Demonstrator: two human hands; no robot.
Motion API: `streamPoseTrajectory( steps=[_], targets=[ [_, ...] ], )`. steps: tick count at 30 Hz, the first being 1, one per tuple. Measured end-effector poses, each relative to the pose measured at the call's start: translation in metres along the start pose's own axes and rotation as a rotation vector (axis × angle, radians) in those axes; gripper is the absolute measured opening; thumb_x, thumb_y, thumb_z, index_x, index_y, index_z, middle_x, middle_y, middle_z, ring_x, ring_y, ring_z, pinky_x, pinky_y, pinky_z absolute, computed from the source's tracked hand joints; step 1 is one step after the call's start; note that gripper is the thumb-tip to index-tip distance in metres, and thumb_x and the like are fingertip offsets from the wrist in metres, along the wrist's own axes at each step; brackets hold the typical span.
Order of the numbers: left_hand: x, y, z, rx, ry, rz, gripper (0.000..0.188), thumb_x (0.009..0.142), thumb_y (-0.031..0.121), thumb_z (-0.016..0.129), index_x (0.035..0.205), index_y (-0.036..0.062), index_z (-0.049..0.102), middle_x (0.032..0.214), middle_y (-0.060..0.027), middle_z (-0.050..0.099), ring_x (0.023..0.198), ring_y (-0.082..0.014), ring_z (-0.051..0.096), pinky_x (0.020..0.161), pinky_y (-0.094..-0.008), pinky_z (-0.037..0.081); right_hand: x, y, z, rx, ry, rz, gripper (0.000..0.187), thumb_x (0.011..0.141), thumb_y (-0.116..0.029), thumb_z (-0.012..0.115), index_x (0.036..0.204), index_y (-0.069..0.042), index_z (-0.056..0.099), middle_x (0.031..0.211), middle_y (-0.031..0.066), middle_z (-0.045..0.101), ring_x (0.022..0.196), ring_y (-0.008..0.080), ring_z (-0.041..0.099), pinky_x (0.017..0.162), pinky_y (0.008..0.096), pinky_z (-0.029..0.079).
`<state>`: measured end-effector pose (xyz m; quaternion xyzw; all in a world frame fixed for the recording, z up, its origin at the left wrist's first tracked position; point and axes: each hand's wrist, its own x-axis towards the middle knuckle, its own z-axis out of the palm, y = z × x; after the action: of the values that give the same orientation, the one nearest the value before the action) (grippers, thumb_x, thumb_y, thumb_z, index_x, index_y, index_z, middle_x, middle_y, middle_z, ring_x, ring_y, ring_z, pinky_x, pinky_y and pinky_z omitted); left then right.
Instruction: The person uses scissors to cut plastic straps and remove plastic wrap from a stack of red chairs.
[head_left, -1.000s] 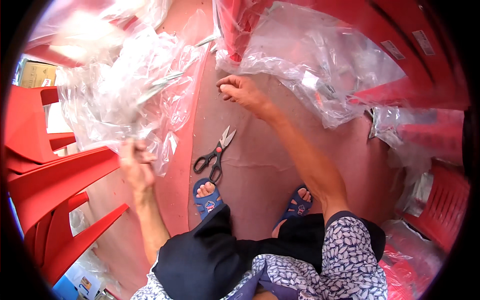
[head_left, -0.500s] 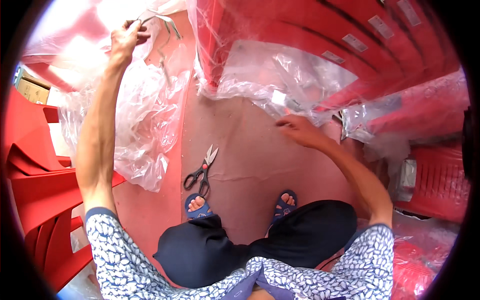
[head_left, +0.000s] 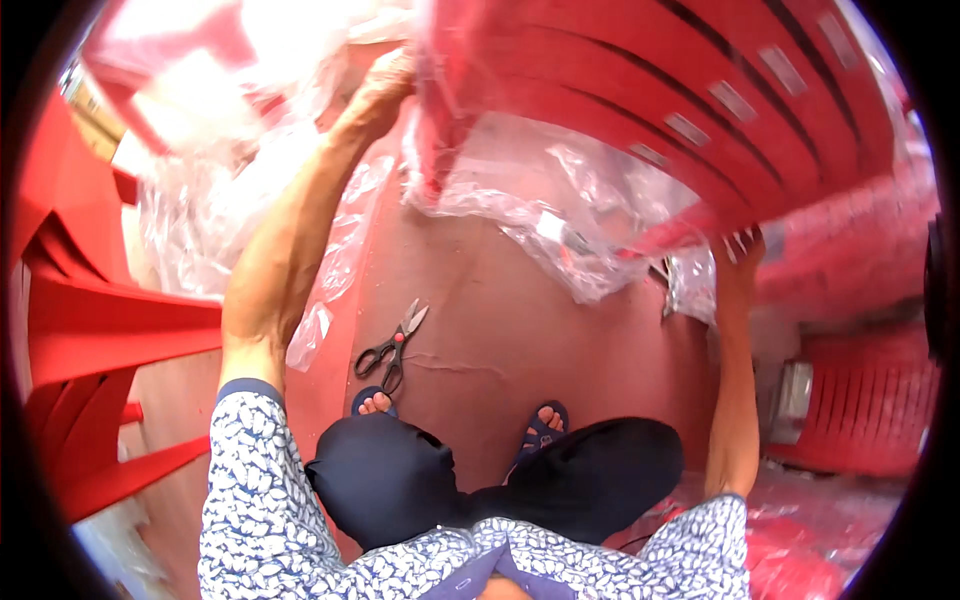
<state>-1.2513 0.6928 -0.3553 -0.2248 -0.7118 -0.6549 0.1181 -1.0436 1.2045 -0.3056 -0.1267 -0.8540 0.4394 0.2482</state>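
Note:
A stack of red plastic chairs (head_left: 610,95), with dark slots and pale labels, stands in front of me, loosely covered by clear plastic film. My left hand (head_left: 388,85) is closed against its left edge, the fingertips partly hidden by the film and blurred. At the lower right edge, my right hand (head_left: 738,250) curls its fingers around the stack from below. Both arms reach forward, one on each side. Scissors (head_left: 393,350) with black handles lie half open on the reddish floor by my left foot, touched by neither hand.
Crumpled clear film (head_left: 200,215) lies at the left, and more film (head_left: 570,255) trails under the stack. Red chairs (head_left: 110,320) stand close on my left. A red slotted piece (head_left: 865,400) and film-wrapped red items (head_left: 800,530) are at my right.
My left hand has moved right to the stack's edge; the pale strip it held is out of sight. My right hand has gone from open air to the stack's lower right edge.

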Motion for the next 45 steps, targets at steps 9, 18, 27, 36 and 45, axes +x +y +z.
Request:
streamPoseTrajectory(
  steps=[9,18,27,36,45],
  targets=[
    [0.075,-0.076,-0.037,-0.606,0.178,-0.396,0.031,0.101,0.023,0.053,0.126,0.0044,0.06,0.12,-0.0053,0.066,0.109,-0.0184,0.062,0.095,-0.0319,0.05,0.059,0.014,0.022,0.221,0.02,-0.179,0.09,0.077,-0.016,0.082,0.141,0.004,0.022,0.135,0.0192,0.047,0.121,0.0283,0.051,0.103,0.0369,0.043],
    [0.026,-0.014,0.008,-0.71,0.239,-0.289,0.052,0.095,0.025,0.067,0.141,0.0096,0.047,0.13,-0.0067,0.061,0.114,-0.0234,0.061,0.095,-0.0397,0.054,0.066,0.041,0.042,-0.327,0.296,-0.101,0.097,0.071,-0.028,0.084,0.133,0.007,0.019,0.132,0.0292,0.042,0.122,0.0385,0.048,0.105,0.0415,0.04],
    [-0.033,0.022,0.036,-0.842,0.232,-0.349,0.038,0.102,0.018,0.052,0.138,0.0046,0.05,0.133,-0.009,0.061,0.118,-0.0245,0.061,0.098,-0.0368,0.052,0.105,0.079,0.028,-0.356,0.331,-0.073,0.08,0.078,-0.023,0.07,0.129,0.006,0.016,0.125,0.0415,0.044,0.11,0.057,0.054,0.096,0.0567,0.048],
    [-0.056,0.037,0.093,-0.129,0.016,-0.129,0.065,0.103,0.051,0.043,0.151,0.0078,0.034,0.146,-0.0072,0.047,0.132,-0.0215,0.044,0.109,-0.036,0.039,0.178,0.094,0.016,-0.414,0.265,-0.014,0.073,0.077,-0.019,0.067,0.127,0.005,0.019,0.129,0.039,0.045,0.116,0.0544,0.053,0.103,0.0523,0.045],
    [-0.046,0.089,0.142,0.084,-0.001,-0.252,0.048,0.094,0.041,0.068,0.12,0.003,0.056,0.107,-0.0061,0.06,0.099,-0.0156,0.055,0.091,-0.0335,0.048,0.314,0.163,0.021,-0.682,0.261,0.132,0.114,0.067,-0.061,0.077,0.135,0.01,0.019,0.127,0.0332,0.059,0.117,0.0489,0.058,0.097,0.0541,0.048]
  ],
)
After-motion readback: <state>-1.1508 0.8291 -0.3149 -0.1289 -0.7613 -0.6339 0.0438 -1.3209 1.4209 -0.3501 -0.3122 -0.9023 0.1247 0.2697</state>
